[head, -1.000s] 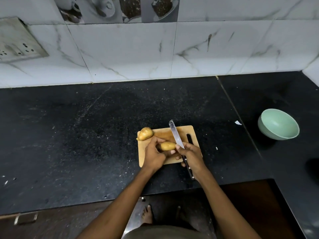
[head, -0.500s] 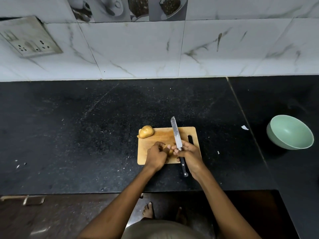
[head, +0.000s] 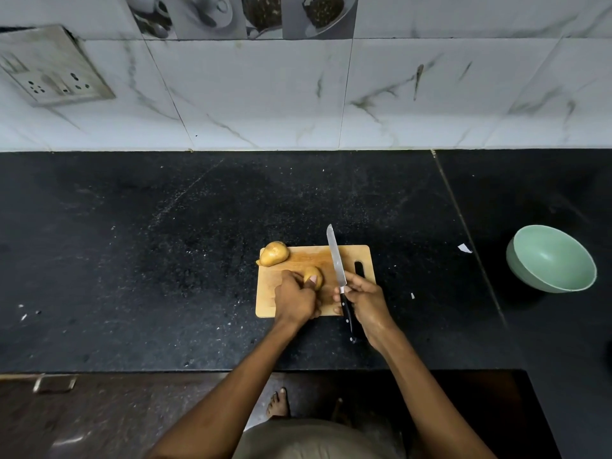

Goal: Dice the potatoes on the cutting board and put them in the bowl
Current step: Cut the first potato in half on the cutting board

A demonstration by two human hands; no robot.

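Centrally, on the board (head: 299, 260) at mid-frame: two potatoes. Left hand (head: 294, 301) grips one potato (head: 314, 276); the spare (head: 273, 253) overhangs the upper-left corner. Right hand (head: 367, 299) holds the knife (head: 336, 256). Potatoes likely firm, rounded, prone to roll; pin from above. Bowl (head: 551, 258) far right, open desk (head: 430, 276) between.

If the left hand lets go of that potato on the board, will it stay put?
Probably not reliably. The held potato looks rounded and uncut, with no flat face, so it may roll. The left hand grips it, which suggests it needs steadying. It looks firm, not fragile.
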